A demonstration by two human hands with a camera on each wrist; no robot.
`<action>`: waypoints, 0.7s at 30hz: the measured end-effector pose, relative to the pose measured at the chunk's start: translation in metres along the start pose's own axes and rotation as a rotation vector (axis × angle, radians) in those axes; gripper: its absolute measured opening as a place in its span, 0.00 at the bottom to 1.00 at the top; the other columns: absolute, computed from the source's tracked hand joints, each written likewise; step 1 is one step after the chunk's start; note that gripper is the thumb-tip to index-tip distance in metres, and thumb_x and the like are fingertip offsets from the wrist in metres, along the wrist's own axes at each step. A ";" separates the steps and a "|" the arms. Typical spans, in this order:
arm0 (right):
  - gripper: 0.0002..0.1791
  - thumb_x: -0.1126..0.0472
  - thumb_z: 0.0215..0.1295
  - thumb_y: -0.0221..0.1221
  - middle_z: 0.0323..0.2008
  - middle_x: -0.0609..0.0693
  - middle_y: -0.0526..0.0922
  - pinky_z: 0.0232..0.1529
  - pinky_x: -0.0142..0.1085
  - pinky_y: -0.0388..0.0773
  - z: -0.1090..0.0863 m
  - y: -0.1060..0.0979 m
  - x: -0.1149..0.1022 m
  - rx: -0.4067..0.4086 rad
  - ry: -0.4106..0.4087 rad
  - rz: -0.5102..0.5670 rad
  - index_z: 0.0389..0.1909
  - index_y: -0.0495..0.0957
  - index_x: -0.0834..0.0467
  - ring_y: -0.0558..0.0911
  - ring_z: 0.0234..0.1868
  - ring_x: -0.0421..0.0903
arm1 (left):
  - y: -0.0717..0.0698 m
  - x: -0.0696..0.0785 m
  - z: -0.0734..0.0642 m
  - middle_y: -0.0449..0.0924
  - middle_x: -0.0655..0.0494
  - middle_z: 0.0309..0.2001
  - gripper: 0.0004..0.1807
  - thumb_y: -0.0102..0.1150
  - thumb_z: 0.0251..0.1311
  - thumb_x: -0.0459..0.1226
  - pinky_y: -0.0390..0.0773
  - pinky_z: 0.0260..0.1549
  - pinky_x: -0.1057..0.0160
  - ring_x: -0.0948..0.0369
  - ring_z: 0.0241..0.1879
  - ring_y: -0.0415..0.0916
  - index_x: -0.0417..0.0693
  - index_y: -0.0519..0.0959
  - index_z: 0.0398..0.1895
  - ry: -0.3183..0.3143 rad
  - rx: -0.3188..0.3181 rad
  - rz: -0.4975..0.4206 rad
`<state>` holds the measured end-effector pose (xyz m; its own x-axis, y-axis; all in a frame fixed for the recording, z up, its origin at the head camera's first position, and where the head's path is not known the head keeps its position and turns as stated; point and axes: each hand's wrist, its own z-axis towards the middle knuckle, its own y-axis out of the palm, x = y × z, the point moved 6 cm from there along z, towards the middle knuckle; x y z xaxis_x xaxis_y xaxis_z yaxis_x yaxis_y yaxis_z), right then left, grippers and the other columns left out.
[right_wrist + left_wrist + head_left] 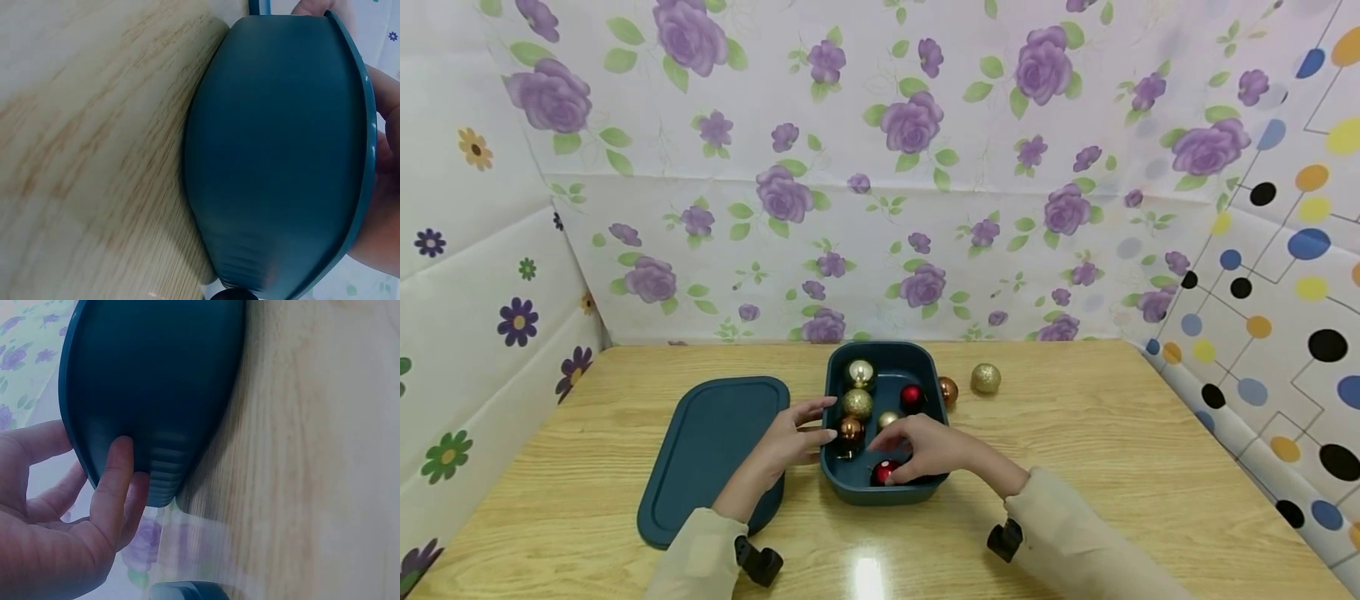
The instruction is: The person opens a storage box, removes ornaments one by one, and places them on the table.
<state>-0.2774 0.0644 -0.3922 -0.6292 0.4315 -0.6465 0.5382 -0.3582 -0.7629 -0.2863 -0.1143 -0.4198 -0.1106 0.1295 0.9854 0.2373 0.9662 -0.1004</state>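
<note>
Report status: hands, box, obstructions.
Left hand touching box. Right hand inside, at nearest red ball. Lid off, left of box. Nothing visibly blocking.

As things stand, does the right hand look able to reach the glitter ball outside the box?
Probably yes: the right hand must first leave the box, but the glitter ball lies uncovered on the table, with only a copper ball between it and the box.

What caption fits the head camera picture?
Right hand inside a dark teal box of shiny balls, left hand at its rim.
</note>
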 end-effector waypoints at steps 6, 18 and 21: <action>0.19 0.64 0.52 0.65 0.38 0.45 0.80 0.39 0.29 0.74 0.004 0.004 -0.001 -0.046 0.001 -0.067 0.47 0.79 0.60 0.76 0.37 0.34 | 0.000 0.000 -0.001 0.57 0.37 0.64 0.28 0.55 0.59 0.30 0.77 0.38 0.53 0.47 0.54 0.69 0.46 0.64 0.64 0.000 -0.002 -0.001; 0.15 0.64 0.51 0.66 0.37 0.45 0.82 0.35 0.24 0.73 0.006 0.004 -0.004 -0.054 0.005 -0.119 0.43 0.81 0.58 0.77 0.35 0.32 | 0.000 0.001 0.000 0.57 0.37 0.64 0.28 0.55 0.59 0.30 0.78 0.38 0.52 0.47 0.53 0.69 0.45 0.65 0.64 0.002 0.006 -0.001; 0.15 0.63 0.51 0.66 0.37 0.46 0.82 0.35 0.25 0.73 0.006 0.003 -0.005 -0.036 -0.014 -0.112 0.42 0.81 0.58 0.77 0.35 0.32 | 0.000 0.001 0.000 0.58 0.37 0.64 0.28 0.56 0.59 0.30 0.77 0.38 0.52 0.48 0.52 0.70 0.45 0.65 0.64 0.001 0.005 -0.003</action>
<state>-0.2759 0.0566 -0.3910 -0.6941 0.4555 -0.5574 0.4837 -0.2784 -0.8298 -0.2862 -0.1142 -0.4191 -0.1104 0.1264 0.9858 0.2319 0.9678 -0.0981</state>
